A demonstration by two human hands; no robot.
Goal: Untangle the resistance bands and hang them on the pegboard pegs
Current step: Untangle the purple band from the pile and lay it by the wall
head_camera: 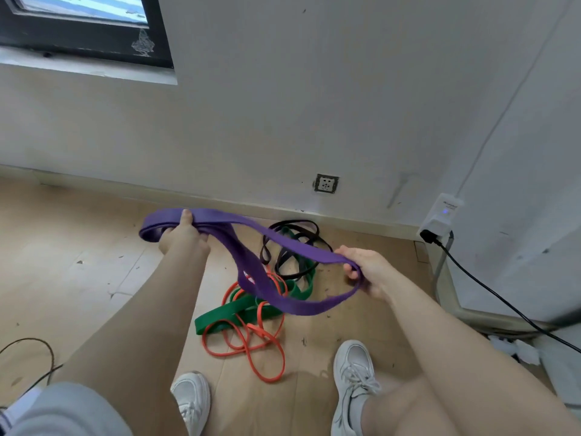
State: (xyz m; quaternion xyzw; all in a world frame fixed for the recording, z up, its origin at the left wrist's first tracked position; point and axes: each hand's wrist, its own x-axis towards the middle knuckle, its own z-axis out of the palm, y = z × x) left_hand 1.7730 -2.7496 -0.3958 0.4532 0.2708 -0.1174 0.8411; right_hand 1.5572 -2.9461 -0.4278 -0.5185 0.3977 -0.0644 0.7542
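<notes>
A wide purple band point(251, 272) hangs in the air between both hands, above the floor. My left hand point(184, 237) grips its left loop end. My right hand point(366, 270) grips its right end, with the band wrapped round the fingers. Under it on the wooden floor lies a tangle: a wide green band point(232, 313), a thin orange band point(251, 347) and a thin dark brown band point(292, 243). No pegboard is in view.
The white wall point(314, 105) with a socket point(326, 183) stands just behind the pile. A plug adapter point(438, 221) with a black cable point(503, 300) is at the right. My two white shoes point(353, 382) stand near the pile. A thin cable point(41, 350) lies at the lower left.
</notes>
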